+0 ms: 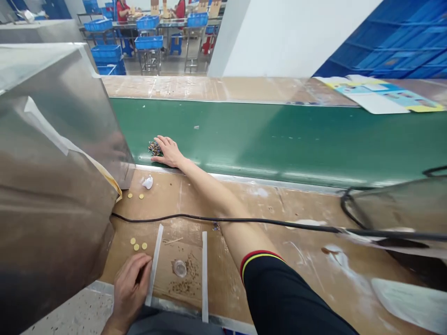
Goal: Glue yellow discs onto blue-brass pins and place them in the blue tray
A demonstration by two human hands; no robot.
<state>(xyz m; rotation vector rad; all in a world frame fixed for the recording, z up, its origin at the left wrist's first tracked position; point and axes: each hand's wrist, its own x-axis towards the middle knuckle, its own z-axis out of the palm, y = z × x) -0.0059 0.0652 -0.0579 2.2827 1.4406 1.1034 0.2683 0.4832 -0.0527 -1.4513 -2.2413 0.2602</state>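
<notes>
My right hand (170, 152) reaches across to the green belt (244, 135), its fingers spread beside and partly over a small pile of tiny metal pieces (154, 148). Their exact kind is too small to make out. Close to the table's front edge rests my left hand (131, 284), with fingers curled in; whatever they may hold is hidden. Just beyond it lie several yellow round discs (136, 247). To its right, a small clear round dish (180, 268) sits on the brown table covering between two white tape strips (205, 277), with brown crumbs around it.
A black cable (195, 217) crosses over the table. A large metal housing (66, 153) stands on the left. A crumpled white scrap (147, 182) lies near the belt. Printed cardboard (380, 95) rests on the far ledge. People in red sit farther back among blue crates (149, 43).
</notes>
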